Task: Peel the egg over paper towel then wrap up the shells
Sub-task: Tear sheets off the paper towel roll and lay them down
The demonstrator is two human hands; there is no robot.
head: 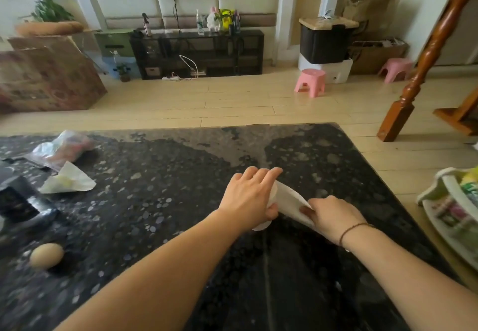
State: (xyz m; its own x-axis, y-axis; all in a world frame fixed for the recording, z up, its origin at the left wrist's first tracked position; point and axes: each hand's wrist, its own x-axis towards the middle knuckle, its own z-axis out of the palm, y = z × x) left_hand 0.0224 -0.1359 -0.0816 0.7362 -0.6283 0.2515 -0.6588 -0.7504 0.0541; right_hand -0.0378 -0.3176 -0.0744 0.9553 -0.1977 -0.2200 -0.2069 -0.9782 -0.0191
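A brown egg [46,255] lies unpeeled on the dark speckled table [168,201] at the near left, far from both hands. In the middle of the table my left hand [249,196] grips a white paper towel roll [273,196] from above, its thumb curled under the roll's near side. A loose sheet [291,202] stretches from the roll to the right, and my right hand [333,214] pinches its end between thumb and fingers. Most of the roll is hidden under my left hand.
A crumpled white wrapper [67,183] and a clear plastic bag [62,148] lie at the table's far left, beside a black object [18,201]. A white basket [455,211] with packets stands off the table's right edge. The floor lies beyond the far edge.
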